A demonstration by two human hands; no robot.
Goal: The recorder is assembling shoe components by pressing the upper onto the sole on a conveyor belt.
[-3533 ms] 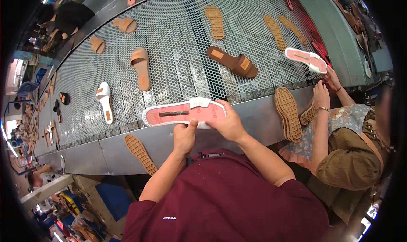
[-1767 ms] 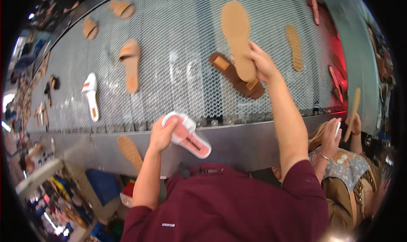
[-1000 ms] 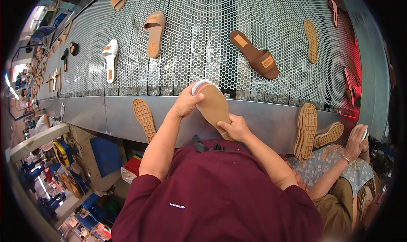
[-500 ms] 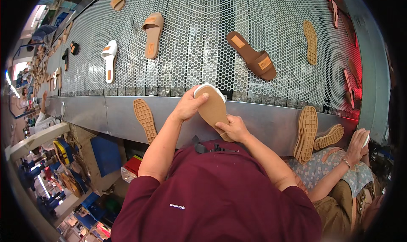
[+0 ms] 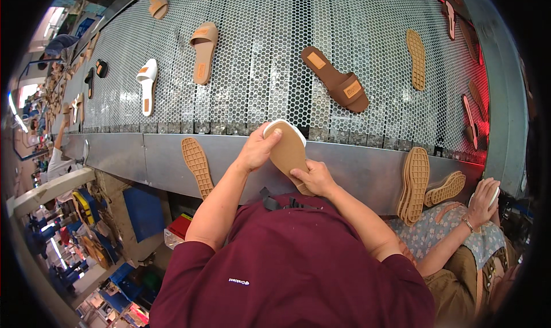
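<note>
The tan outsole, gripped by the left hand and right hand, is apparently being aligned on the white sandal; firm pressing seems needed next.

1. I see a maroon, short-sleeved shirt with a small white mark.
2. I spot a black strap at its edge.
3. Left hand and right hand are bare.

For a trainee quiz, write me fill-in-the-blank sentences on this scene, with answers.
Wider or narrower: the left hand grips the ____ end of the tan sole.
On the belt, the sandal nearest the right hand is coloured ____.
The stacked soles lie to the ____ of the right hand.
Answers: wider; brown; right.
</note>
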